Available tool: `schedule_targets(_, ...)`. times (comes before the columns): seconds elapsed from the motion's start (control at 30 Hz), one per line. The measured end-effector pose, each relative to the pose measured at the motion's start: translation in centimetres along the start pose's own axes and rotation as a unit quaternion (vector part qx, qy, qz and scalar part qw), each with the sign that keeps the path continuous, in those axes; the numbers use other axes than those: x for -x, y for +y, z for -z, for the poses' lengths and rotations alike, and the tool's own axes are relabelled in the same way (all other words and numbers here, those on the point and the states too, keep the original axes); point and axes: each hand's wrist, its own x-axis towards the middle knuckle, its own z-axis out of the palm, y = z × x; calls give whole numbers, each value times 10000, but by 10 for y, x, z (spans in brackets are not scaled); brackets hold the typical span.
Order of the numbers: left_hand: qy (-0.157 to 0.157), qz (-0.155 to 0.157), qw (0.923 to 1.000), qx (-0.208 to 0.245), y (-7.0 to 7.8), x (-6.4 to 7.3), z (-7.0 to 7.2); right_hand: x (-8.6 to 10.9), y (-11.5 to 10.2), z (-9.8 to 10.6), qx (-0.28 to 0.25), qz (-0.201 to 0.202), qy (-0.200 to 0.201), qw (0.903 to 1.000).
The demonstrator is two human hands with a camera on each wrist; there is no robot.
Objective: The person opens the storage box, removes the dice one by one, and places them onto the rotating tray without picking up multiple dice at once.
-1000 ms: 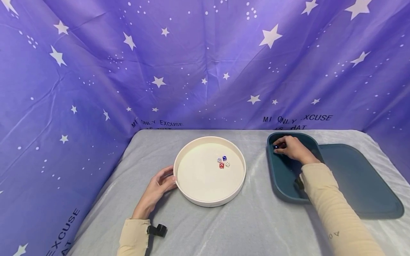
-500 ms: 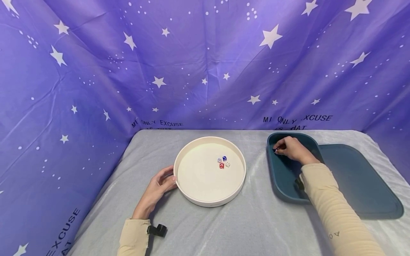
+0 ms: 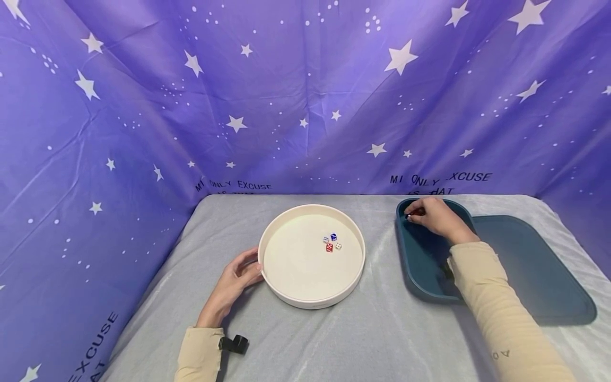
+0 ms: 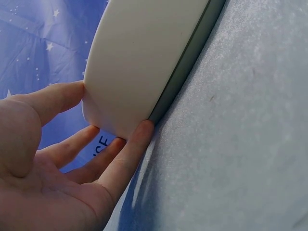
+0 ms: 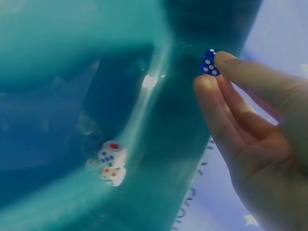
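Note:
My right hand [image 3: 436, 216] pinches a blue die [image 5: 209, 63] with white dots between thumb and fingertips, over the far left part of a deep teal box [image 3: 404, 260]. Below it in the right wrist view, a white die [image 5: 111, 153] with red and blue dots lies in the box, touching another white one [image 5: 113, 176]. My left hand [image 3: 234, 282] touches the left side of a round cream tray [image 3: 310, 304], its fingertips on the outer wall. Inside the tray sit a blue die [image 3: 333, 237], a red die [image 3: 329, 248] and two pale dice [image 3: 338, 246] in a loose cluster.
A flat teal lid [image 3: 530, 265] lies right of the box, partly behind my right sleeve. Grey cloth [image 3: 363, 339] covers the table. Purple star-printed curtain [image 3: 305, 106] hangs behind and at the sides.
My right hand first dips slightly in the box, then shifts up and back toward its far left corner with the blue die. My left hand and the tray stay put.

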Motion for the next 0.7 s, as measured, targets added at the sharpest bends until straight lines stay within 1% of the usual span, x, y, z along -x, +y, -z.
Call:
schedule_targets(0.17, -10, -1, 10000, 44, -1, 0, 0, -2, -13, 5, 153, 45, 61, 9999)
schedule_targets(0.4, 18, -15, 10000, 3, -1, 0, 0, 0, -37, 13, 109, 134, 135, 9998)
schedule_targets(0.6, 0, -24, 10000, -14, -1, 0, 0, 0, -54, 14, 199, 434, 356, 9982)
schedule_targets(0.7, -8, -28, 10000, -31, -2, 0, 1, 2, -64, 12, 242, 526, 375, 9976)
